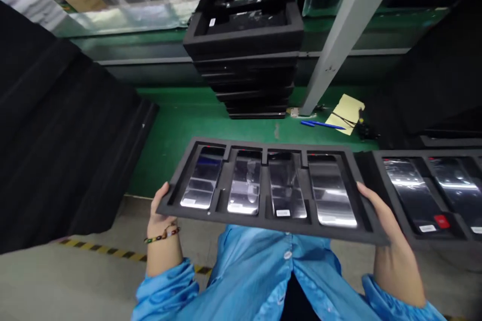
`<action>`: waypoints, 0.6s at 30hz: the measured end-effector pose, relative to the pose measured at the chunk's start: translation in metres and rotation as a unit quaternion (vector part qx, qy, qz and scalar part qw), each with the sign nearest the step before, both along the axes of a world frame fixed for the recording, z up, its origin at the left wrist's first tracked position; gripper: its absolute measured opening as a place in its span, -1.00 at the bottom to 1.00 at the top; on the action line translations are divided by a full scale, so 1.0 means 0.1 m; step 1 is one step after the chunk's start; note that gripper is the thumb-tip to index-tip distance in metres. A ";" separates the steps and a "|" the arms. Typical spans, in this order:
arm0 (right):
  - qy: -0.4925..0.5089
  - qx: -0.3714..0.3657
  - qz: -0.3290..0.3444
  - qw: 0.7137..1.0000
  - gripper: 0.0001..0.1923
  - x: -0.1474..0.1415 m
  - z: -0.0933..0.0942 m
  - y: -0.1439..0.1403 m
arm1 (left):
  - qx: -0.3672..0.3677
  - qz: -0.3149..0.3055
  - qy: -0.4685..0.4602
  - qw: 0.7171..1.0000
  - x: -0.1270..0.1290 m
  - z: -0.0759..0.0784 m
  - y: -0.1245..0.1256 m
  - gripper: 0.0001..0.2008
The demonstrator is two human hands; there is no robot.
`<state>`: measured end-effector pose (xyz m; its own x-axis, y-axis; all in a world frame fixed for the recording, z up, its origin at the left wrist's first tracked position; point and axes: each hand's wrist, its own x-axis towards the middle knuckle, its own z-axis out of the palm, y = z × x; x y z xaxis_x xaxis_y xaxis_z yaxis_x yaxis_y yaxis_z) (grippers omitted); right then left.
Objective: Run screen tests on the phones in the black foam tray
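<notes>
Between my two hands is a black foam tray with several pockets, each with a dark, glossy phone-like panel lying in it. Small white labels show at the lower ends of some panels. My left hand grips the tray's left end, the thumb on the rim and the other fingers hidden beneath. Its right end is held by my right hand, thumb over the edge, fingers out of sight underneath. The tray is tilted slightly and held in front of my body, over the near edge of the green bench.
A tall stack of black trays stands on the green bench ahead. More dark stacks rise at left. Another loaded tray lies at right. A grey post, blue pen and yellow paper are beyond.
</notes>
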<state>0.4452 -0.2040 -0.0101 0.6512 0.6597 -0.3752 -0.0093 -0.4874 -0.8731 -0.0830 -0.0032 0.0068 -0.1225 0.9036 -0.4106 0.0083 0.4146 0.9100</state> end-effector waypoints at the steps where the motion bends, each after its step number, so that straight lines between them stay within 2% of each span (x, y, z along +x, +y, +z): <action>1: 0.013 -0.008 0.015 1.000 -0.49 0.00 -0.03 0.13 | -0.015 0.007 0.005 1.000 -0.04 -0.03 0.00 -0.47; 3: -0.018 0.011 0.076 0.997 -0.36 -0.02 -0.07 0.34 | -0.040 0.003 0.007 0.999 -0.08 -0.06 0.03 -0.51; 5: -0.095 0.022 0.114 0.989 -0.24 -0.08 -0.09 0.48 | -0.047 -0.044 0.015 0.998 -0.06 -0.05 0.06 -0.44; 7: -0.201 0.016 0.107 0.974 -0.15 -0.13 -0.10 0.55 | -0.022 -0.097 0.052 0.994 0.00 -0.04 0.10 -0.36; 9: -0.314 0.023 0.104 0.943 -0.15 -0.17 -0.10 0.59 | 0.025 -0.117 0.137 0.983 0.09 -0.03 0.12 -0.30; 11: -0.394 0.054 0.126 0.909 -0.23 -0.24 -0.08 0.60 | 0.102 -0.098 0.276 0.951 0.22 -0.02 0.12 -0.30; 13: -0.436 0.080 0.153 0.883 -0.35 -0.34 -0.04 0.62 | 0.198 -0.097 0.392 0.893 0.40 0.01 0.12 -0.36; 15: -0.437 0.095 0.176 0.877 -0.39 -0.48 0.00 0.65 | 0.273 -0.140 0.438 0.845 0.62 0.05 0.10 -0.43; 18: -0.425 0.072 0.205 0.879 -0.36 -0.71 0.03 0.73 | 0.286 -0.233 0.476 0.798 0.97 0.07 0.08 -0.43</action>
<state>0.3742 -0.1313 -0.0071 0.3516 0.9053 0.2383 0.8267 -0.1808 -0.5329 0.0139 0.0045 0.0133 0.2707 0.9485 0.1647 0.8415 -0.3162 0.4380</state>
